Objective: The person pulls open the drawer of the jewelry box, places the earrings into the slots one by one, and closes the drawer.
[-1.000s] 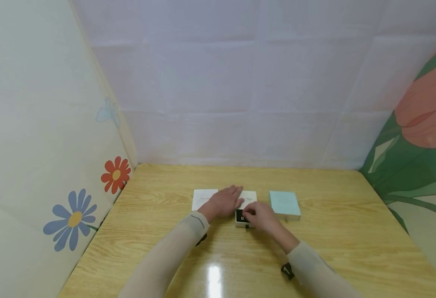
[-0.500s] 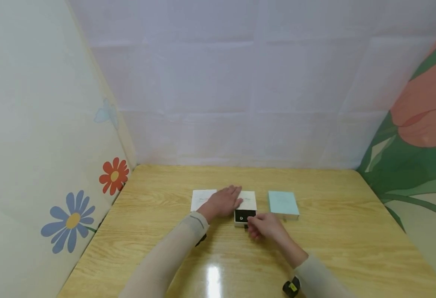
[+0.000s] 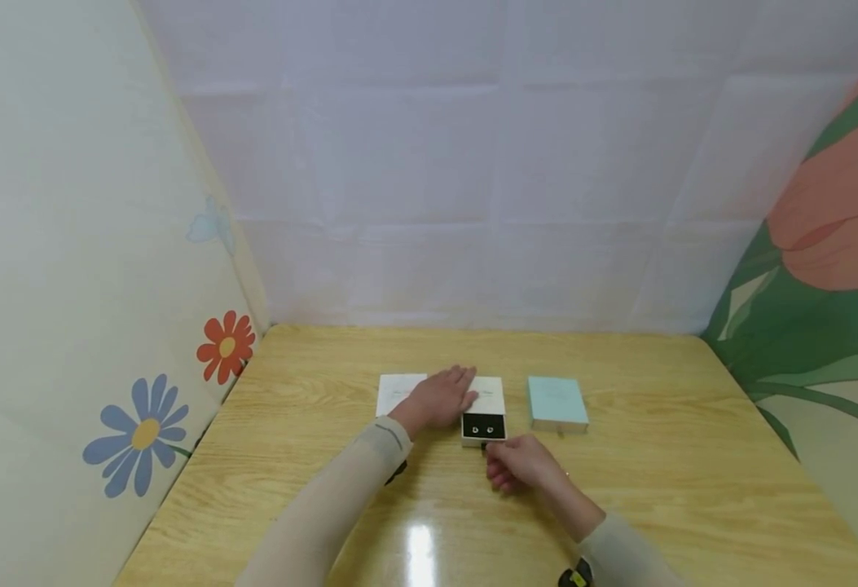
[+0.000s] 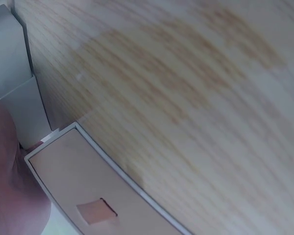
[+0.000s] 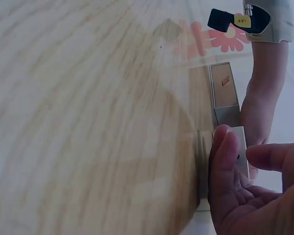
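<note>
A small white drawer box (image 3: 487, 391) sits on the table with its drawer (image 3: 484, 442) pulled out toward the front. Two small shiny earrings (image 3: 490, 430) sit side by side in the drawer's black lining. My left hand (image 3: 439, 398) lies with straight fingers across the top of this box and the white box (image 3: 393, 386) to its left. At the drawer's front, beside its dark tab, is my right hand (image 3: 520, 463). In the right wrist view, its thumb (image 5: 267, 155) and index finger (image 5: 225, 152) stand apart in front of the drawer, with the other fingers bent.
A light blue box (image 3: 556, 399) stands to the right of the middle box. In the left wrist view, the left white box shows its drawer front (image 4: 63, 169) with a brown tab. The wooden table (image 3: 663, 456) meets white cloth behind and flower-printed panels at both sides.
My right hand has drawn back from the drawer's lining to its front, and the right earring has come into sight. My left hand has stayed in place.
</note>
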{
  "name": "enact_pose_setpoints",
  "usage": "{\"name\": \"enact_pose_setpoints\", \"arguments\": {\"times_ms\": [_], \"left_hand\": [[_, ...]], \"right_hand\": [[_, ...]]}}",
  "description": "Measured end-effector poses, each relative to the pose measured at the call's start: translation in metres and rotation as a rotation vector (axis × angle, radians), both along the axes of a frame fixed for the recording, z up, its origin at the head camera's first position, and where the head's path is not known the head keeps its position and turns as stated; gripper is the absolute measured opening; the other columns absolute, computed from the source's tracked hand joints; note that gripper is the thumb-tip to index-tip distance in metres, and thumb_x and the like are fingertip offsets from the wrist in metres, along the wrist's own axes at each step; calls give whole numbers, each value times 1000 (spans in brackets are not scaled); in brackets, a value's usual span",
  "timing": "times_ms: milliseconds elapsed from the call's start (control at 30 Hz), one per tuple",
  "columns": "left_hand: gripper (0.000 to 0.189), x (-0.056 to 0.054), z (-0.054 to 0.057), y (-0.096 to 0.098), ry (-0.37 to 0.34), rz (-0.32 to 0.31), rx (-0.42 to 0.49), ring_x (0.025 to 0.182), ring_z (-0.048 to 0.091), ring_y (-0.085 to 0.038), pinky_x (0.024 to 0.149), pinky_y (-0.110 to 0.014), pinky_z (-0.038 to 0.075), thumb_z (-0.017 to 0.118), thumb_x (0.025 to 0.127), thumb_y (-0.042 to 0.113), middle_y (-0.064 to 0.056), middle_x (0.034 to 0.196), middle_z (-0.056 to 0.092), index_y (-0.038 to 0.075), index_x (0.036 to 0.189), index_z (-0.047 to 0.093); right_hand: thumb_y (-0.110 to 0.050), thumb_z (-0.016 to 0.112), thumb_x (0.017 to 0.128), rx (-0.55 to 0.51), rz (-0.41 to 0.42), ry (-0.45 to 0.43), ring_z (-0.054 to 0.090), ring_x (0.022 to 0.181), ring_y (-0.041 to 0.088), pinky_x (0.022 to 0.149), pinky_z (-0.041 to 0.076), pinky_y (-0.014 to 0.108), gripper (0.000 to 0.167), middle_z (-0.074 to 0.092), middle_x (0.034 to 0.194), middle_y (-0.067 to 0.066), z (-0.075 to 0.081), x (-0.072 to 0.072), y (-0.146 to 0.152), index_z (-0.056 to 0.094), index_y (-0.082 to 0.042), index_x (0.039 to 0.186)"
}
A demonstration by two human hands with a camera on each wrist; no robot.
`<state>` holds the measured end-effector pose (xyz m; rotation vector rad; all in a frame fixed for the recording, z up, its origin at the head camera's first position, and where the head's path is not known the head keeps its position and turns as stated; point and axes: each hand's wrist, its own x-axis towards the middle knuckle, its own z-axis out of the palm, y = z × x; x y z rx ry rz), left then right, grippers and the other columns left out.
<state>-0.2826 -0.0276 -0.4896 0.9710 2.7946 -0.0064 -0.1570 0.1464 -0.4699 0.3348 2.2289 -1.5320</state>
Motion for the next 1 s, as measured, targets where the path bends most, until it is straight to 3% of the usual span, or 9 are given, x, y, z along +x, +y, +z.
{"name": "enact_pose_setpoints", "arguments": {"times_ms": [433, 1000], "left_hand": [[66, 0, 1, 1, -2, 3, -1, 155, 19, -24, 126, -35, 20, 10, 110, 49, -9, 168, 20, 10, 164, 12], [66, -1, 0, -1, -3, 4, -2, 155, 19, -24, 126, -35, 20, 10, 110, 49, -8, 168, 21, 11, 164, 12]], "right_hand": [[-17, 58, 102, -139, -105, -22, 71, 62, 19, 61, 63, 33, 29, 74, 78, 15, -10, -1, -11, 70, 9, 98], [-9, 55, 102, -212, -179, -73, 71, 64, 16, 64, 63, 31, 22, 73, 80, 14, -13, -4, -17, 68, 9, 102]]}}
